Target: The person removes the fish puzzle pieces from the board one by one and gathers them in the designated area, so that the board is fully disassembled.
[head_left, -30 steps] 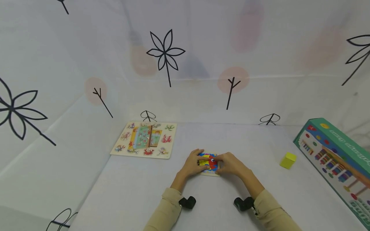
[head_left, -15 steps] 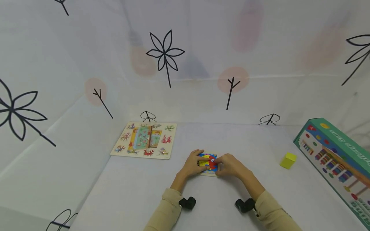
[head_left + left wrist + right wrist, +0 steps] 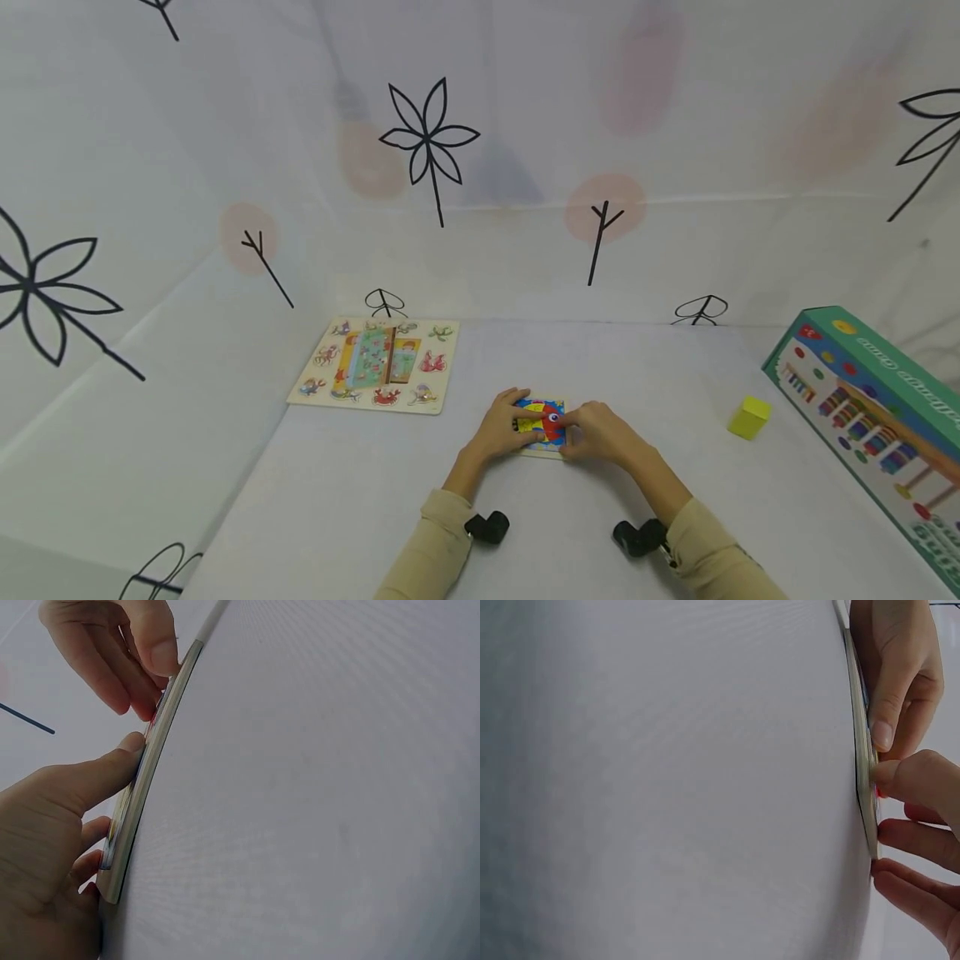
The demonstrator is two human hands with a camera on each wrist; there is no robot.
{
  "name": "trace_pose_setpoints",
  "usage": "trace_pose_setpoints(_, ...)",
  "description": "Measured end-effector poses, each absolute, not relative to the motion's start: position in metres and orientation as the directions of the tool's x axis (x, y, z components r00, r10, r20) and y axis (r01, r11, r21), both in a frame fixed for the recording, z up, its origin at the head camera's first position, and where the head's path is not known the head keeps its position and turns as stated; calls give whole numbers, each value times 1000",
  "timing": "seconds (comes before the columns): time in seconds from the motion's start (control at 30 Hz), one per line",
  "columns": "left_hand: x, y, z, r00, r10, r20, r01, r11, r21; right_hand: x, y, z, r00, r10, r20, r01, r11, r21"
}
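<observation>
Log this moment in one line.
left hand: touching puzzle | right hand: touching puzzle's right side | puzzle: on table | yellow block: right of hands | box: right of block

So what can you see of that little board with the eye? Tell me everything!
The little board is thin, with a pale edge that looks like wood. Its bright picture has red, yellow and blue, and one round white eye with a dark middle. It lies picture side up on the white table, and the left hand and right hand both touch it. They cover part of the picture.
</observation>
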State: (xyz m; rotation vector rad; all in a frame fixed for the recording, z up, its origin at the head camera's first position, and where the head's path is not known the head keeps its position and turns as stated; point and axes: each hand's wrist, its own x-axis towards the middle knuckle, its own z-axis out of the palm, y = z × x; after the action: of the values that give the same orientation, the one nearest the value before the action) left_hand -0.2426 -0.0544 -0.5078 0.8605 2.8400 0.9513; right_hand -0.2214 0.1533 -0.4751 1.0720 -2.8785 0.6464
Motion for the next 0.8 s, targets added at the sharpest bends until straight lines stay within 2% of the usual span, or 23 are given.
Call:
trace_pose_setpoints(0.33, -242, -54, -506, -853, 504, 138, 486, 669, 562, -221, 158, -476, -740, -642, 200, -651, 611, -450)
trace_pose_setpoints(0.57, -242, -54, -507, -852, 508, 123, 484, 677, 554, -220, 163, -481, -795, -586, 160, -571, 630, -527)
trace_pose_setpoints(0.8, -243, -54, -509, -854, 506, 126, 480, 669, 567, -219, 164, -484, -779, -600, 186, -592, 603, -535)
